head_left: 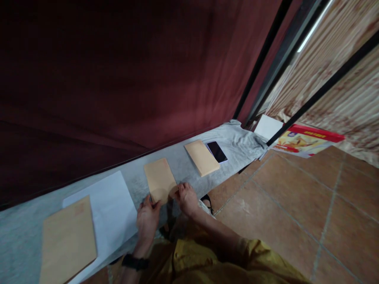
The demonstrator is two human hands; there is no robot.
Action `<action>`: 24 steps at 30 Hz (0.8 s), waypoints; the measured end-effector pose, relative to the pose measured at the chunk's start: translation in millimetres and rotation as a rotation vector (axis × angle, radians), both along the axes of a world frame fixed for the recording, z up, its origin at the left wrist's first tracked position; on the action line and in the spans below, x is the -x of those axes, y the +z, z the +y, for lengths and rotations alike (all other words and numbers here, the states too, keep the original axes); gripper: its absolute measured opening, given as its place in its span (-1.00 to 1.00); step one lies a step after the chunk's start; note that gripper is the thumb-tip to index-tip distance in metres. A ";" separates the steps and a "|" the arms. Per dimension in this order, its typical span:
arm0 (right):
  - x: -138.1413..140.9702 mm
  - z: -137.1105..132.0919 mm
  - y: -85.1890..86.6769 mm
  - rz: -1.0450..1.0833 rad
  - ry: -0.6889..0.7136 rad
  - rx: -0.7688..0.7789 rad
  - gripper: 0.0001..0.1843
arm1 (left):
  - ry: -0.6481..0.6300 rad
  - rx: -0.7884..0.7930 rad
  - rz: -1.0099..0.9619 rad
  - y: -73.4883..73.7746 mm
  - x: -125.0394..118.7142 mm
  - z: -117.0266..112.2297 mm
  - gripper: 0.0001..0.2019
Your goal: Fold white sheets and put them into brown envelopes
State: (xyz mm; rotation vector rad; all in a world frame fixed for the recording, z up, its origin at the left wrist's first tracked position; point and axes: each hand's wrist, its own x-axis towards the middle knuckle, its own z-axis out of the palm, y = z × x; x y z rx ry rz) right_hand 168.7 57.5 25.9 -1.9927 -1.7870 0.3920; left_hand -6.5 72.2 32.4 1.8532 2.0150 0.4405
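Note:
A brown paper envelope (160,177) lies in the middle of the cloth-covered bench, its near end toward me. My left hand (147,217) holds its near left corner, thumb and fingers closed at the edge. At the near right corner, the closed fingers of my right hand (187,197) pinch the same envelope. To the right lies a stack of brown envelopes (202,157). A larger pile of brown envelopes (69,240) rests at the left, partly over white paper (114,209).
A dark-screened phone (217,152) lies beside the right stack. The narrow bench has a grey cloth (237,138) over it, with a dark red curtain (133,86) behind. Black poles (322,90), a printed carton (308,140) and the tiled floor (284,205) are to the right.

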 end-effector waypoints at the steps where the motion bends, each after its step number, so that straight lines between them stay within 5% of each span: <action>1: 0.9 1.6 -0.7 0.012 -0.012 0.009 -0.81 | 0.002 0.028 0.004 1.9 -1.1 1.4 -0.50; 7: -2.6 2.8 -6.6 0.286 -0.060 -0.035 -0.76 | 0.091 0.107 -0.156 6.8 1.0 9.5 -0.68; 16: -12.5 0.5 -1.9 1.272 -0.127 0.028 -0.75 | 0.303 0.040 -0.801 1.0 -8.0 -0.5 -0.63; 20: -32.7 7.3 11.5 1.369 -0.144 0.010 -0.70 | 0.305 0.236 -1.069 13.4 -24.7 0.2 -0.53; 24: -71.0 19.8 26.5 1.312 -0.242 -0.048 -0.68 | 0.172 0.297 -1.151 31.6 -63.8 15.4 -0.58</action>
